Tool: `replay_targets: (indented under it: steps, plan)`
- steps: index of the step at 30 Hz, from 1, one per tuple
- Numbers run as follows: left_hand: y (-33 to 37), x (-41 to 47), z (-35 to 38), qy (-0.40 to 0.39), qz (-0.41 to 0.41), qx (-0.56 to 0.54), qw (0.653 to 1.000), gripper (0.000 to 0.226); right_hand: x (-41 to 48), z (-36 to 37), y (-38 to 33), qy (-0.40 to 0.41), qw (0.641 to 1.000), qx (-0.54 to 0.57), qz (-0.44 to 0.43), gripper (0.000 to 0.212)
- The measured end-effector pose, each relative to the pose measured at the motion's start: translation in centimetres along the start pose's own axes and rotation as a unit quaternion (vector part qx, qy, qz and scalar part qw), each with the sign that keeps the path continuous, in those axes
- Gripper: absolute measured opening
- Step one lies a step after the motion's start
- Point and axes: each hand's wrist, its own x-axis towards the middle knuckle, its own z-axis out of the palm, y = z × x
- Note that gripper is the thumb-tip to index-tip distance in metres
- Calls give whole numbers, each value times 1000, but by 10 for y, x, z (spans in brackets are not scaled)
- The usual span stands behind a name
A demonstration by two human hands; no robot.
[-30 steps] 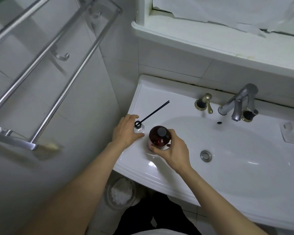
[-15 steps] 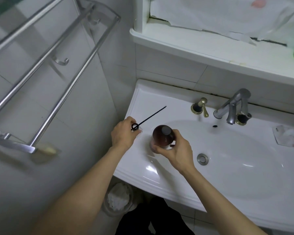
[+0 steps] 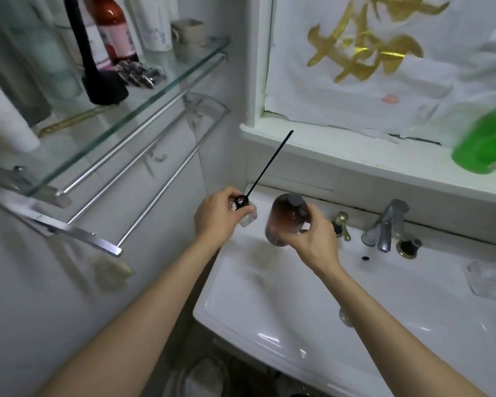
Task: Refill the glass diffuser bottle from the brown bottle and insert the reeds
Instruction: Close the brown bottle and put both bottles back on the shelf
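My left hand grips the small clear glass diffuser bottle with a black neck, held in the air above the sink's back left corner. Black reeds stick out of its neck, slanting up and to the right. My right hand holds the brown bottle with a dark cap, lifted off the sink and just right of the diffuser bottle. The two bottles are a short gap apart.
The white sink lies below, with a metal tap and a brass handle at the back. A glass shelf with bottles and a towel rack stand left. A green bottle sits on the white ledge.
Both hands have lifted their bottles off the sink rim and raised them. The camera has tilted up, bringing the glass shelf and window ledge into view.
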Motion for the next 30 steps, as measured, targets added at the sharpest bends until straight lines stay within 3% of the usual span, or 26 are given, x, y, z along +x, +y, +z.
replay_targets:
  steps: [7,13,19,30]
  plan:
    - [59,-7,-65,66,46,-37,996,39,24,-39,-56,11,994,62,-93,55]
    - [117,-15,-114,101,95,-50,989,27,43,-69,-101,17,981,94,-170,57]
    - [165,-22,-175,149,137,-56,978,34,71,-89,-161,9,966,130,-222,50]
    - [200,-41,-260,187,141,-45,971,33,133,-51,-266,-35,956,138,-255,58]
